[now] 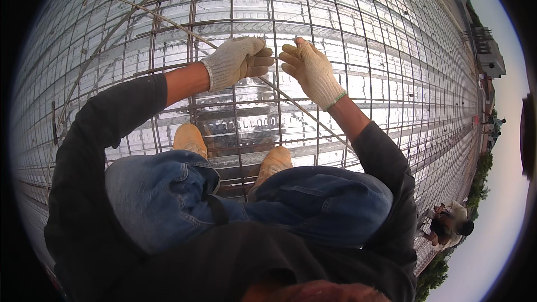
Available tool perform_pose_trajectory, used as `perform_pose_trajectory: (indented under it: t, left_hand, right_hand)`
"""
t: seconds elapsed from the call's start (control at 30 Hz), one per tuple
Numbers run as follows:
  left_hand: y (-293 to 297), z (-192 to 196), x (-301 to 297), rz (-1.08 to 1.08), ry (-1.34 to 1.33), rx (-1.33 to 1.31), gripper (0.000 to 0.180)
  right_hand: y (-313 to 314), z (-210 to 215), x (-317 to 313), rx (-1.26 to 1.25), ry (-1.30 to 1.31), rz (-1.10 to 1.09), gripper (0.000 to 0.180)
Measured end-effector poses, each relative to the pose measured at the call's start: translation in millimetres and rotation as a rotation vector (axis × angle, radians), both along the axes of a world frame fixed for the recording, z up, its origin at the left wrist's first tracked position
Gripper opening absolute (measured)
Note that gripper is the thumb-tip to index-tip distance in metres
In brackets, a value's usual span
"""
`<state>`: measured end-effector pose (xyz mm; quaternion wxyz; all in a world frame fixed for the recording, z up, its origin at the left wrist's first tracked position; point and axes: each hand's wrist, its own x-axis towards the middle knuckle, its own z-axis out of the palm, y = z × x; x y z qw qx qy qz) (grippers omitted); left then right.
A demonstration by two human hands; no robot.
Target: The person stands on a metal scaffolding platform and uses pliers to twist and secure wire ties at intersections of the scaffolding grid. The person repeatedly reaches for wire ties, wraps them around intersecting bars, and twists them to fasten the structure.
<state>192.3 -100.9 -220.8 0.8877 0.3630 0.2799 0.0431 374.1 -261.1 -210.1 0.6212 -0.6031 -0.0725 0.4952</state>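
Note:
My left hand [238, 64] and my right hand [316, 74], both in pale knit work gloves, hover close together over a grid of steel reinforcing bars [274, 14]. On each hand the thumb and forefinger come together, while the other fingers point toward the opposite hand. Anything pinched in them is too small to make out. A small gap separates the two hands, near a crossing of the bars. Just below them a thin diagonal rod [305, 113] runs across the grid. Shiny corrugated metal decking [238, 120] lies under the bars.
My tan boots [191, 140] stand on the grid between bent knees in blue jeans [162, 190]. Another long rod [92, 59] slants across the left. A co-worker [449, 225] crouches at the lower right. More people [493, 126], a building [492, 59] and trees [482, 176] line the right edge.

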Motion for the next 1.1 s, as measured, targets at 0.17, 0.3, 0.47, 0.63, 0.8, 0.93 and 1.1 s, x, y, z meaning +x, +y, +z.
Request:
perform_pose_trajectory:
  t: [0.17, 0.3, 0.47, 0.63, 0.8, 0.93, 1.1]
  left_hand:
    - [-5.7, -9.6, 0.1, 0.157, 0.116, -0.042, 0.027]
    - [7.4, -23.7, 3.9, 0.276, 0.233, -0.036, 0.025]
    - [21.3, -38.3, -2.6, 0.327, 0.285, 0.003, 0.026]
    - [28.1, -40.9, -4.9, 0.281, 0.267, 0.07, 0.031]
    - [9.0, -29.3, -10.5, 0.025, 0.338, 0.295, 0.032]
    - [-0.6, -32.9, -12.2, -0.028, 0.396, 0.229, 0.03]
    - [-1.6, -45.4, -13.3, -0.046, 0.402, 0.166, 0.027]
  right_hand:
    - [8.6, 6.1, 15.6, 0.214, -0.045, -0.046, 0.05]
    - [10.6, 25.7, 19.4, 0.315, -0.073, -0.242, 0.049]
    - [9.8, 38.6, 30.7, 0.321, -0.166, -0.283, 0.049]
    - [11.8, 41.7, 23.9, 0.241, -0.287, -0.235, 0.048]
    - [15.8, 44.7, 23.9, 0.121, -0.518, -0.279, 0.049]
    - [22.8, 43.1, 18.3, 0.153, -0.507, -0.246, 0.051]
    - [21.8, 44.5, 10.2, 0.156, -0.505, -0.201, 0.051]
